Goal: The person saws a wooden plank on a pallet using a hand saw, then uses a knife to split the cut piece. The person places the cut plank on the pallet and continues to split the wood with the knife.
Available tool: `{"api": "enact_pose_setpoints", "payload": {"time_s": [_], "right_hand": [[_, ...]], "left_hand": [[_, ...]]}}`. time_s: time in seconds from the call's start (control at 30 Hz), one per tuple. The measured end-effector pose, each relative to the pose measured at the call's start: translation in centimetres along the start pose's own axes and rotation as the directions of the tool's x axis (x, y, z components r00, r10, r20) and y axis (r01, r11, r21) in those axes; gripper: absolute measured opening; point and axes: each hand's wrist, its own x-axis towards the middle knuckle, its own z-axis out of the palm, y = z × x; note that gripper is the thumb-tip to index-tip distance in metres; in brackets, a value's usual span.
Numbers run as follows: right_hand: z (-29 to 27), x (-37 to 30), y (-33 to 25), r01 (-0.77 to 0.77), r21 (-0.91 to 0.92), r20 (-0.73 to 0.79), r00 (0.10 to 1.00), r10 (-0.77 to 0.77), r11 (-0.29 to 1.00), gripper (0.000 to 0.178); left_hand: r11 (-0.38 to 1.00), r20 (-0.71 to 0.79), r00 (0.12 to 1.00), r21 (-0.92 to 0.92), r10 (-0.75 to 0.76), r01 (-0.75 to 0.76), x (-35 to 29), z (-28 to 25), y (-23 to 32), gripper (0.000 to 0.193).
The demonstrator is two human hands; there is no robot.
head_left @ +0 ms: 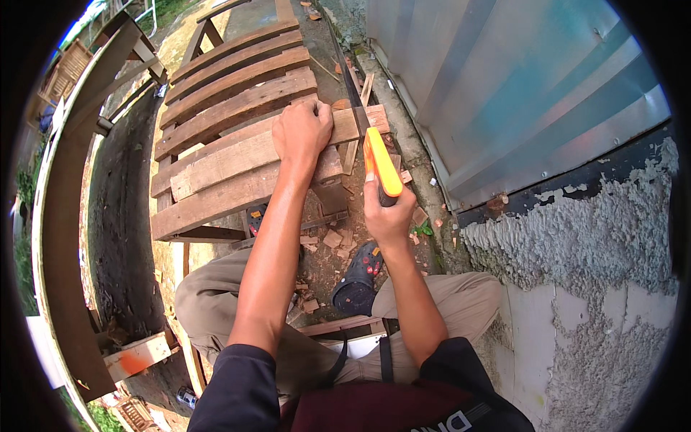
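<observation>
Right hand closes round the yellow-orange handle of a handsaw, whose dark blade points ahead of it. Ahead and to its left lies the wooden board, long axis running from lower left to upper right; the blade crosses it near its right end, roughly square to that axis. Left hand is nearer the board, touching it, folded in a fist-like hold over its far edge. Wood scraps litter the ground to the right hand's left. Beyond the left hand, brown slats extend; right of both hands stands a metal wall. Left fingertips are hidden, the blade's far end blends into dark ground, and how deep its teeth sit I cannot tell.
</observation>
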Motion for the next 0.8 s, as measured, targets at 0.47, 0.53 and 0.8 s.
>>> {"api": "enact_pose_setpoints", "payload": {"time_s": [0.47,0.53,0.8], "right_hand": [[-6.0,-5.7,0.4,-0.012,-0.125,0.115,0.993,0.027,0.992,0.016],[-2.4,-1.9,0.5,-0.087,-0.019,0.075,0.993,0.089,0.996,0.020],[-13.0,-18.6,2.1,0.244,-0.373,0.253,0.955,-0.154,0.895,0.016]], "left_hand": [[0.997,-0.072,0.996,0.065,0.056,-0.051,-0.2,1.1,-0.3,0.034],[0.995,-0.151,0.985,0.055,0.088,-0.081,-0.1,1.1,-0.4,0.034],[0.997,-0.147,0.988,0.072,0.051,-0.040,-0.4,0.8,-1.0,0.032]]}}
